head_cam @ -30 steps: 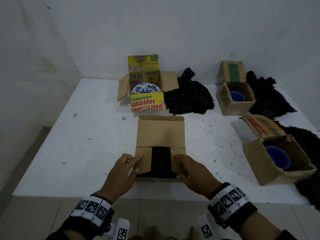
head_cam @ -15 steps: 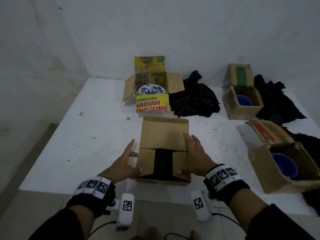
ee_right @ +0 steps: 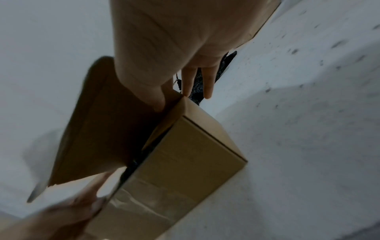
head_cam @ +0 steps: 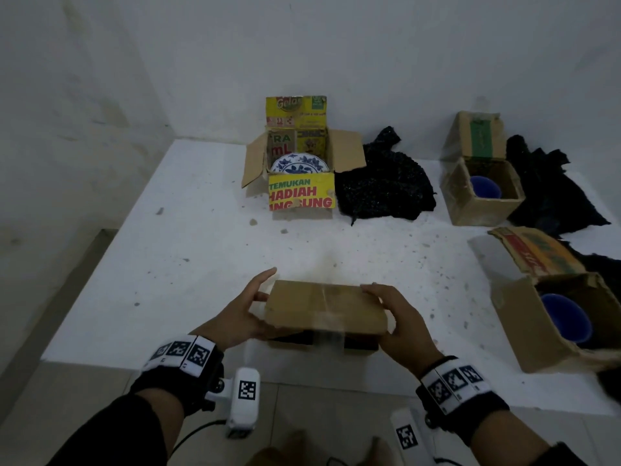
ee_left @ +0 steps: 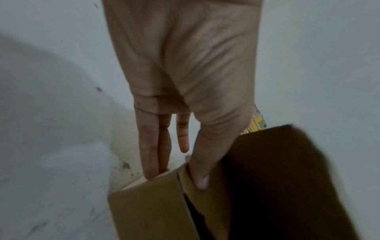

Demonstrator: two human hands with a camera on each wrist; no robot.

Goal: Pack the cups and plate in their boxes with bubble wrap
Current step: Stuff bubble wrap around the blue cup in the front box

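A plain brown box (head_cam: 356,346) sits near the table's front edge, and its lid (head_cam: 324,306) is folded forward over the opening. Black bubble wrap (head_cam: 292,338) shows in the gap under the lid. My left hand (head_cam: 263,285) is at the lid's left edge and my right hand (head_cam: 374,292) at its right edge. In the left wrist view the fingers (ee_left: 154,146) run straight along the box side (ee_left: 148,211), and the thumb (ee_left: 200,172) presses a side flap. In the right wrist view the thumb (ee_right: 156,97) presses inside the lid (ee_right: 98,121) above the box (ee_right: 195,154).
A blue-patterned plate (head_cam: 299,164) stands in an open yellow box (head_cam: 300,195) at the back, with a black bubble wrap pile (head_cam: 383,186) beside it. On the right, two open boxes (head_cam: 480,206) (head_cam: 524,327) each hold a blue cup (head_cam: 485,186) (head_cam: 564,317). More black wrap (head_cam: 551,196) lies behind them.
The lid, which lay open pointing away from me, has swung forward over the box. Both hands moved from the side flaps up to the lid's two ends.
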